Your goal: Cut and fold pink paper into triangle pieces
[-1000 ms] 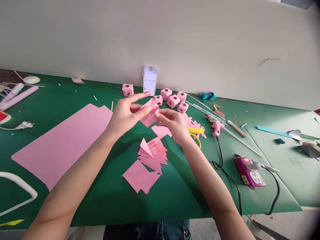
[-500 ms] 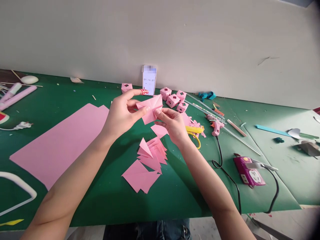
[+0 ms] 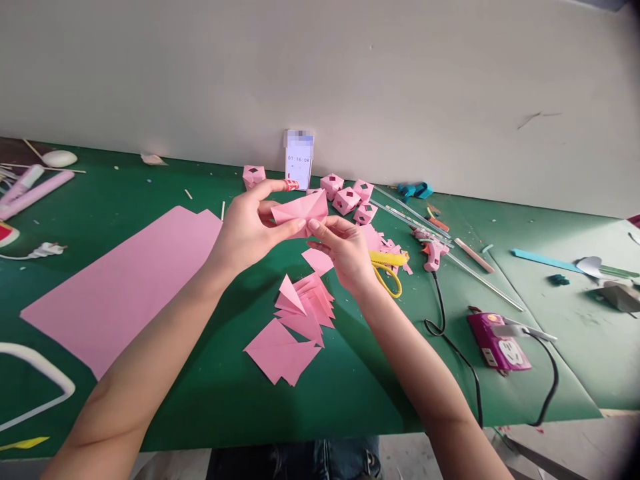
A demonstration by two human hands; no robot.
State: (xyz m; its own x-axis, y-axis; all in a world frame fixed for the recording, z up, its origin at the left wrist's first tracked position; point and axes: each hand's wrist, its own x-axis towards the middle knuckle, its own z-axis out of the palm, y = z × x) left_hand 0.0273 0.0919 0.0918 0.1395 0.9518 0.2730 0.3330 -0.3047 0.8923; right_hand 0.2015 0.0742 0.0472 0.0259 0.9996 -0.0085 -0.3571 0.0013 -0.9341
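Note:
Both hands hold one folded pink paper piece [image 3: 300, 211] in the air above the green table [image 3: 210, 387]. My left hand [image 3: 250, 227] pinches its left side, with the index finger stretched over the top. My right hand [image 3: 345, 250] grips its lower right edge with fingers closed. Below the hands lies a pile of folded pink triangles and squares [image 3: 295, 320]. A large pink sheet [image 3: 120, 287] lies flat to the left.
Several finished pink paper cubes [image 3: 347, 199] sit by a phone [image 3: 299, 160] propped against the wall. Yellow scissors [image 3: 387, 267], a pink glue gun [image 3: 433, 252] with black cord, glue sticks [image 3: 425, 230] and a pink power strip [image 3: 497, 343] lie to the right.
The hands have turned the pink piece and lifted it slightly, so its upper edge now lies flatter and wider. Both hands stay on it.

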